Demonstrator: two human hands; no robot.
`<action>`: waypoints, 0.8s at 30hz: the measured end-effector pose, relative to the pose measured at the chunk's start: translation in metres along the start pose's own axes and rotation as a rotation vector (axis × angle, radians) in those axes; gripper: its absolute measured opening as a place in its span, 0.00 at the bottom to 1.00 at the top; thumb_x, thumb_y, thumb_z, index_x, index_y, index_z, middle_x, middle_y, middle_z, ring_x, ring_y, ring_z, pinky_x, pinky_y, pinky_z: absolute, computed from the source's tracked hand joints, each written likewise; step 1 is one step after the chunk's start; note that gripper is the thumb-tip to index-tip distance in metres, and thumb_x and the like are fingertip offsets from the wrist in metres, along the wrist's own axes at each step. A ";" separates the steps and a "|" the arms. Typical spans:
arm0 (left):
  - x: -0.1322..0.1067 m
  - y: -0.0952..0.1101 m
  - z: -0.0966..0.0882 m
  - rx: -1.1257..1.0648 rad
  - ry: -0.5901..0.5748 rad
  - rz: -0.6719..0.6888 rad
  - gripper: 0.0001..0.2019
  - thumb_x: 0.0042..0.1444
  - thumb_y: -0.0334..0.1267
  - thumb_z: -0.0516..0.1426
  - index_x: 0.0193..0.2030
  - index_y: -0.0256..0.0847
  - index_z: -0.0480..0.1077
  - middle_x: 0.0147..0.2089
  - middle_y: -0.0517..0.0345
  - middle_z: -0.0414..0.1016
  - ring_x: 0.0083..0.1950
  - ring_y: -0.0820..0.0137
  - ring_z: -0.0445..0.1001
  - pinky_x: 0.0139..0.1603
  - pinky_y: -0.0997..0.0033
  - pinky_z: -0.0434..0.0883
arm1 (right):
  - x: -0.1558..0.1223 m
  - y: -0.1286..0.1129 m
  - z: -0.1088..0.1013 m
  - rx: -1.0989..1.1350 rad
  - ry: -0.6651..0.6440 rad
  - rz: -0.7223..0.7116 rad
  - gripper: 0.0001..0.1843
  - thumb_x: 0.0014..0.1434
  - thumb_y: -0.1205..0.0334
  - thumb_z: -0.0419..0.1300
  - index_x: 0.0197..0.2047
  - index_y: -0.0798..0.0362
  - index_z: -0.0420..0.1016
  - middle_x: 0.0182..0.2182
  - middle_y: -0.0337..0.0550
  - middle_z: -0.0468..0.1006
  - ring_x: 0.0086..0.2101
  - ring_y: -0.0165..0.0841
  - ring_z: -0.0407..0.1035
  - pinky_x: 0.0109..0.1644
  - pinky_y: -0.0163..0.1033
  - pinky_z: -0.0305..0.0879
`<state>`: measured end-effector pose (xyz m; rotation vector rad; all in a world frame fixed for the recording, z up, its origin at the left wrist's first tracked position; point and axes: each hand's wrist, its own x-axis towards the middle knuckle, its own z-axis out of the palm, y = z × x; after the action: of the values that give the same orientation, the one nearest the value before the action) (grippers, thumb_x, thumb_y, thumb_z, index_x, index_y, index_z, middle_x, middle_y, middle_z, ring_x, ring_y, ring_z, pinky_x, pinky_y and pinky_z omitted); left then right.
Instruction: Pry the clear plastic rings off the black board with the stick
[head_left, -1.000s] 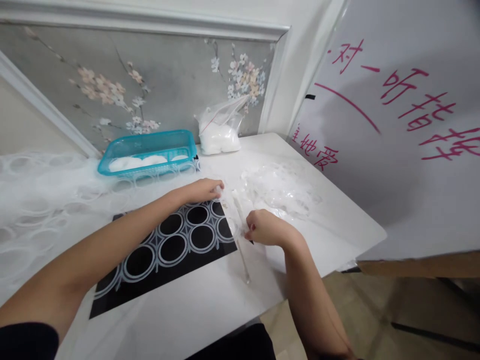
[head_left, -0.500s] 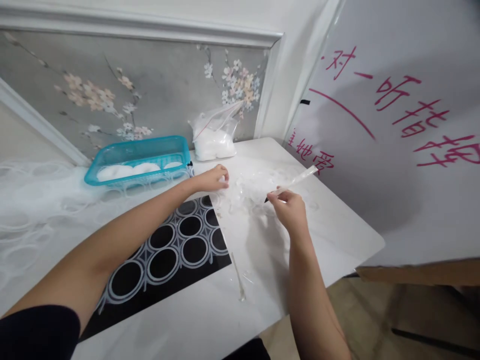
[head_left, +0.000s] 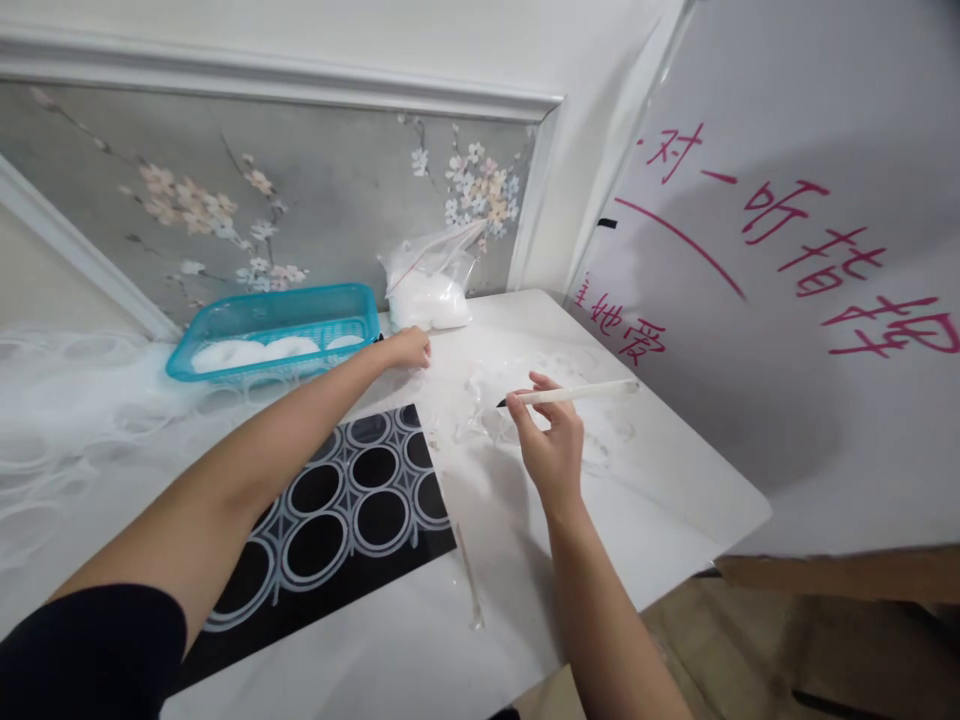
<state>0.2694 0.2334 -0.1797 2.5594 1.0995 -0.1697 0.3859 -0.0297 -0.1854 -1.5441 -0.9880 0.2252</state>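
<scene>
My right hand (head_left: 553, 440) pinches a slim white pen-like tool (head_left: 592, 392) with a dark pointed tip, raised over the right part of the table. Below it lies a crumpled heap of clear film (head_left: 487, 390). My left hand (head_left: 405, 348) reaches out between the blue basket and a clear zip bag (head_left: 427, 298) of white stuff. Its fingers are curled together; whatever they hold, if anything, cannot be made out. Under my left forearm is a black sheet (head_left: 322, 610) with cut pale rings on it.
The blue basket (head_left: 195, 368) against the wall holds white round pads (head_left: 289, 347). White ring-cut scraps (head_left: 45, 450) spread at the left of the table (head_left: 337, 670). A thin clear strip (head_left: 471, 580) lies near the front. A whiteboard (head_left: 750, 400) with red writing stands at the right.
My left hand has drawn back left from the film toward the bag and basket. My right hand has lifted and tilted the white tool flatter, its tip moving left.
</scene>
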 end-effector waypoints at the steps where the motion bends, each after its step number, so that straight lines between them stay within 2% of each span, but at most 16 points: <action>1: 0.003 -0.001 -0.001 -0.009 -0.010 -0.021 0.16 0.65 0.42 0.57 0.55 0.38 0.69 0.56 0.49 0.71 0.52 0.62 0.73 0.51 0.55 0.74 | 0.000 0.000 0.000 0.010 -0.005 0.015 0.10 0.60 0.56 0.59 0.31 0.49 0.77 0.41 0.48 0.81 0.57 0.43 0.66 0.57 0.49 0.65; 4: 0.005 0.002 -0.003 -0.061 -0.005 -0.039 0.16 0.65 0.42 0.57 0.55 0.37 0.69 0.54 0.49 0.71 0.50 0.63 0.74 0.49 0.56 0.75 | 0.000 0.001 0.001 0.056 0.005 0.082 0.10 0.59 0.54 0.60 0.32 0.50 0.79 0.46 0.48 0.79 0.56 0.43 0.67 0.57 0.48 0.66; 7: 0.003 0.022 -0.009 -0.149 0.042 0.010 0.17 0.63 0.39 0.58 0.56 0.35 0.67 0.51 0.49 0.73 0.46 0.64 0.76 0.45 0.60 0.76 | 0.001 0.003 0.000 0.182 -0.042 0.169 0.12 0.56 0.52 0.62 0.32 0.51 0.79 0.45 0.48 0.80 0.50 0.42 0.72 0.53 0.46 0.69; 8: 0.003 0.034 -0.011 -0.183 0.061 0.041 0.18 0.63 0.37 0.58 0.57 0.35 0.66 0.50 0.48 0.73 0.44 0.64 0.76 0.43 0.62 0.76 | 0.002 0.004 0.001 0.237 -0.120 0.225 0.12 0.54 0.52 0.63 0.33 0.52 0.79 0.42 0.48 0.81 0.46 0.42 0.74 0.50 0.45 0.69; 10: 0.005 0.062 -0.016 -0.250 0.101 0.119 0.20 0.63 0.33 0.56 0.62 0.35 0.63 0.51 0.47 0.73 0.44 0.65 0.77 0.41 0.66 0.76 | 0.001 0.006 0.005 0.326 -0.378 0.366 0.13 0.51 0.52 0.65 0.32 0.53 0.80 0.40 0.48 0.82 0.42 0.42 0.75 0.49 0.46 0.69; 12: 0.011 0.093 -0.019 -0.286 0.125 0.199 0.20 0.67 0.37 0.52 0.64 0.37 0.60 0.55 0.44 0.70 0.47 0.65 0.77 0.43 0.67 0.75 | -0.002 0.007 0.013 0.366 -0.641 0.479 0.11 0.49 0.54 0.66 0.32 0.54 0.80 0.45 0.49 0.82 0.47 0.45 0.75 0.52 0.47 0.68; 14: 0.019 0.121 -0.020 -0.273 0.096 0.258 0.23 0.64 0.43 0.56 0.62 0.36 0.63 0.54 0.43 0.71 0.46 0.63 0.77 0.44 0.65 0.75 | -0.006 0.009 0.024 0.351 -0.755 0.514 0.08 0.50 0.56 0.66 0.29 0.53 0.80 0.51 0.50 0.79 0.56 0.46 0.69 0.59 0.48 0.63; 17: 0.030 0.145 -0.020 -0.188 0.042 0.310 0.30 0.48 0.42 0.68 0.57 0.35 0.69 0.51 0.45 0.73 0.51 0.54 0.75 0.55 0.56 0.70 | -0.006 0.015 0.041 0.209 -0.673 0.439 0.05 0.52 0.60 0.65 0.29 0.53 0.79 0.56 0.50 0.76 0.63 0.45 0.60 0.67 0.49 0.53; 19: 0.033 0.149 -0.019 -0.131 0.047 0.320 0.36 0.41 0.38 0.71 0.58 0.35 0.68 0.52 0.45 0.73 0.56 0.49 0.71 0.60 0.51 0.65 | -0.001 0.022 0.048 0.086 -0.567 0.351 0.04 0.53 0.62 0.64 0.32 0.52 0.79 0.57 0.49 0.75 0.63 0.44 0.60 0.68 0.48 0.51; 22: 0.029 0.143 -0.017 -0.086 0.090 0.306 0.38 0.42 0.36 0.70 0.61 0.35 0.64 0.54 0.43 0.73 0.58 0.48 0.69 0.60 0.51 0.65 | 0.012 0.038 0.046 0.029 -0.348 0.306 0.05 0.52 0.62 0.64 0.33 0.52 0.79 0.53 0.50 0.77 0.59 0.42 0.66 0.65 0.45 0.57; 24: 0.022 0.136 -0.016 -0.083 0.106 0.293 0.33 0.47 0.35 0.67 0.60 0.35 0.64 0.52 0.44 0.73 0.54 0.51 0.72 0.55 0.55 0.68 | 0.021 0.049 0.037 0.050 -0.160 0.314 0.06 0.50 0.61 0.64 0.32 0.52 0.79 0.49 0.50 0.79 0.58 0.43 0.67 0.65 0.44 0.57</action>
<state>0.3817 0.1675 -0.1332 2.6418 0.7359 0.0843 0.3978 0.0161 -0.2303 -1.6505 -0.8513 0.5975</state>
